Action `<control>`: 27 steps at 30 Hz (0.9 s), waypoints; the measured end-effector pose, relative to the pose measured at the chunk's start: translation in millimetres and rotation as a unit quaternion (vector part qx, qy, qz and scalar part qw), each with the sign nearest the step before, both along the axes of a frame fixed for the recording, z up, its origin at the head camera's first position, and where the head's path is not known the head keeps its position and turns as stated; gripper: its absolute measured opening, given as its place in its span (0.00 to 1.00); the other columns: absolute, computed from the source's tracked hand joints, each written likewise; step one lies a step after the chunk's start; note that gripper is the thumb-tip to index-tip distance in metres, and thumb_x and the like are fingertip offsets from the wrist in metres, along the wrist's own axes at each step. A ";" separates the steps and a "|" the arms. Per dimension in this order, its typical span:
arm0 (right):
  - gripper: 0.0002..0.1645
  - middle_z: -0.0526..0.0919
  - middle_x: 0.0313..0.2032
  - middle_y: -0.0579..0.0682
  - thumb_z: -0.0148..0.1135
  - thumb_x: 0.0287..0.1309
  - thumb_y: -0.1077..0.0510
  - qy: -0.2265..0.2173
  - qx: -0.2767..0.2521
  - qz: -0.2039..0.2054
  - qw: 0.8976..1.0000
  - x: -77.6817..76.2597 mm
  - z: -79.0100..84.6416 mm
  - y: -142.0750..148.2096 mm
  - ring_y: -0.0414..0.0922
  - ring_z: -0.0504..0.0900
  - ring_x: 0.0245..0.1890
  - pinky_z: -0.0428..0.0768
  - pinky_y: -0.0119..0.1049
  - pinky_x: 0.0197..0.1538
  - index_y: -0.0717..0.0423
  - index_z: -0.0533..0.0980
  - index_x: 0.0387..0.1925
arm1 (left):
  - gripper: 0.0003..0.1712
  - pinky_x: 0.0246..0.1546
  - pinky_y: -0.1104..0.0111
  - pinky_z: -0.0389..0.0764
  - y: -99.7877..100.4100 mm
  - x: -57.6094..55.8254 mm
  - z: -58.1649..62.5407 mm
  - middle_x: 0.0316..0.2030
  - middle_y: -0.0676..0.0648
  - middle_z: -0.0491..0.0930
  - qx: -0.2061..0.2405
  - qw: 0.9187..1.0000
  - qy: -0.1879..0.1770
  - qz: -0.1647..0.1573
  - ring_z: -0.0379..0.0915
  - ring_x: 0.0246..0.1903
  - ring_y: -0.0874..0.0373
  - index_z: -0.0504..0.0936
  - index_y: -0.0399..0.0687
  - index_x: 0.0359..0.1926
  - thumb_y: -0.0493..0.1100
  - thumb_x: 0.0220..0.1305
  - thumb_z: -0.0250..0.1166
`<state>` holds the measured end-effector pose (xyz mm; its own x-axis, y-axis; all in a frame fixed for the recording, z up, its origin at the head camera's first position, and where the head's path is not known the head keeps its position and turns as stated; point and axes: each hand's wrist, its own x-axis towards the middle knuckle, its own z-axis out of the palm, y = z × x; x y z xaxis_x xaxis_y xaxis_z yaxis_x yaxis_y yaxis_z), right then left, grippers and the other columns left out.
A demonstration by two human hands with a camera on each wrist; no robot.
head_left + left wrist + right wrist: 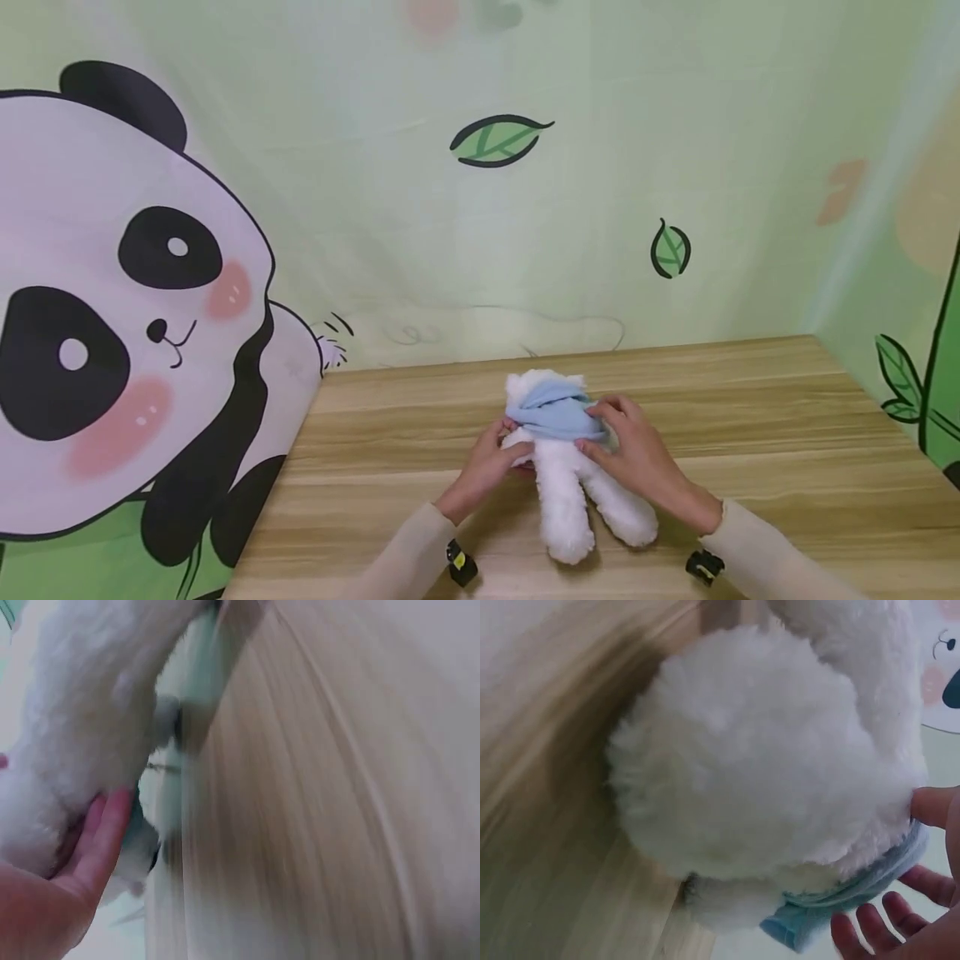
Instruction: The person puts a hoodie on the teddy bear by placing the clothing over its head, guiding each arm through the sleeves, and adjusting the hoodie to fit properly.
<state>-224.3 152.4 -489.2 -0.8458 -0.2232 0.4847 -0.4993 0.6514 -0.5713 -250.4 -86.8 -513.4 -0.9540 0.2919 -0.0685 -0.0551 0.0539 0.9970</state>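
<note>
A white plush toy (564, 500) with a furry body and two long legs lies on the table, legs toward me. Bunched light blue cloth (558, 417) wraps its upper body and covers part of its head. On its left side my left hand (491, 457) grips the toy, thumb on top of an arm, other fingers partly hidden. My right hand (637, 450) pinches the blue cloth at its right edge. In the right wrist view, the thumb lies by the cloth's hem (885, 866), and the other fingers curl around its far side.
The wood-grain table (390, 433) extends around the toy on both sides. Behind it hangs a green backdrop (360, 208) with leaf drawings, and a large printed panda (195, 333) fills the left. Each wrist has a small black device (461, 564) at the sleeve.
</note>
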 end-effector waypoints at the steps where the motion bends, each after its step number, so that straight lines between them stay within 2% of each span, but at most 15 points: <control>1: 0.27 0.75 0.52 0.56 0.73 0.54 0.54 0.006 -0.002 -0.002 1.000 -0.6 0.5 0.4 0.50 0.80 0.46 0.82 0.45 0.45 0.59 0.75 0.54 | 0.19 0.46 0.46 0.82 0.9 1.2 0.9 0.43 0.45 0.75 0.028 1.000 -0.010 0.000 0.80 0.37 0.54 0.64 0.42 0.47 0.39 0.61 0.65; 3: 0.29 0.75 0.52 0.56 0.72 0.54 0.56 0.004 -0.013 0.004 1.000 -2.1 1.8 1.7 0.50 0.80 0.46 0.82 0.46 0.45 0.60 0.73 0.56 | 0.23 0.49 0.48 0.82 1.6 3.5 2.8 0.44 0.45 0.76 0.065 0.998 -0.013 0.000 0.81 0.38 0.55 0.64 0.42 0.53 0.38 0.62 0.64; 5: 0.30 0.75 0.52 0.57 0.70 0.56 0.59 -0.015 -0.041 0.020 0.999 -3.9 3.1 3.1 0.50 0.79 0.46 0.84 0.44 0.45 0.60 0.71 0.59 | 0.28 0.51 0.52 0.81 1.3 5.7 5.0 0.49 0.43 0.76 0.090 0.996 -0.008 -0.005 0.79 0.44 0.56 0.62 0.43 0.60 0.38 0.63 0.63; 10: 0.28 0.75 0.51 0.60 0.67 0.58 0.61 -0.076 -0.105 0.041 0.991 -8.5 3.2 4.9 0.56 0.79 0.49 0.85 0.39 0.44 0.61 0.70 0.59 | 0.38 0.50 0.63 0.79 1.3 8.1 11.4 0.66 0.40 0.67 0.076 0.996 0.043 -0.011 0.68 0.62 0.50 0.60 0.48 0.72 0.37 0.62 0.63; 13: 0.26 0.77 0.52 0.62 0.66 0.60 0.59 -0.104 -0.123 0.046 0.986 -9.6 2.2 4.1 0.59 0.81 0.50 0.84 0.37 0.44 0.61 0.71 0.58 | 0.38 0.49 0.64 0.78 2.1 9.4 15.6 0.67 0.39 0.65 0.042 0.997 0.069 -0.004 0.63 0.65 0.45 0.61 0.50 0.72 0.37 0.62 0.64; 17: 0.25 0.78 0.53 0.65 0.63 0.64 0.57 -0.148 -0.157 0.068 0.974 -11.1 1.4 -0.1 0.58 0.82 0.51 0.83 0.35 0.47 0.63 0.70 0.58 | 0.35 0.51 0.61 0.79 3.3 11.7 22.9 0.63 0.40 0.69 -0.025 0.993 0.113 0.011 0.64 0.62 0.47 0.65 0.54 0.70 0.40 0.63 0.66; 19: 0.25 0.77 0.54 0.66 0.60 0.67 0.55 -0.177 -0.165 0.080 0.967 -12.0 1.1 -2.3 0.58 0.81 0.53 0.83 0.36 0.49 0.65 0.69 0.59 | 0.33 0.52 0.59 0.79 4.8 13.0 28.1 0.61 0.42 0.70 -0.064 0.987 0.144 0.012 0.66 0.61 0.47 0.67 0.55 0.68 0.42 0.63 0.66; 22: 0.28 0.78 0.56 0.66 0.56 0.69 0.50 -0.233 -0.159 0.083 0.956 -13.0 0.1 -4.1 0.57 0.81 0.54 0.84 0.39 0.47 0.66 0.68 0.61 | 0.30 0.50 0.54 0.81 8.4 16.1 35.7 0.62 0.44 0.71 -0.134 0.971 0.197 0.000 0.67 0.60 0.47 0.70 0.53 0.65 0.44 0.62 0.66; 25: 0.33 0.80 0.54 0.63 0.55 0.69 0.43 -0.269 -0.115 0.067 0.954 -15.3 -3.3 -2.9 0.52 0.83 0.49 0.83 0.39 0.43 0.66 0.69 0.62 | 0.27 0.49 0.52 0.81 11.7 18.9 39.2 0.64 0.45 0.71 -0.179 0.957 0.230 -0.018 0.68 0.61 0.46 0.73 0.50 0.62 0.45 0.63 0.66; 27: 0.36 0.81 0.53 0.62 0.57 0.67 0.41 -0.282 -0.096 0.055 0.953 -17.1 -6.5 -0.3 0.49 0.83 0.45 0.83 0.39 0.39 0.66 0.69 0.62 | 0.24 0.50 0.52 0.81 12.0 19.2 37.0 0.64 0.46 0.72 -0.190 0.954 0.231 -0.020 0.70 0.61 0.47 0.74 0.48 0.61 0.44 0.64 0.65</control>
<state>-241.5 152.1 -495.6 -0.9605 -0.2782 0.0010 -0.1371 0.4702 -0.8719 -231.2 -74.8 -476.4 -0.8962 0.3674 0.2486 0.3957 0.4088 0.8224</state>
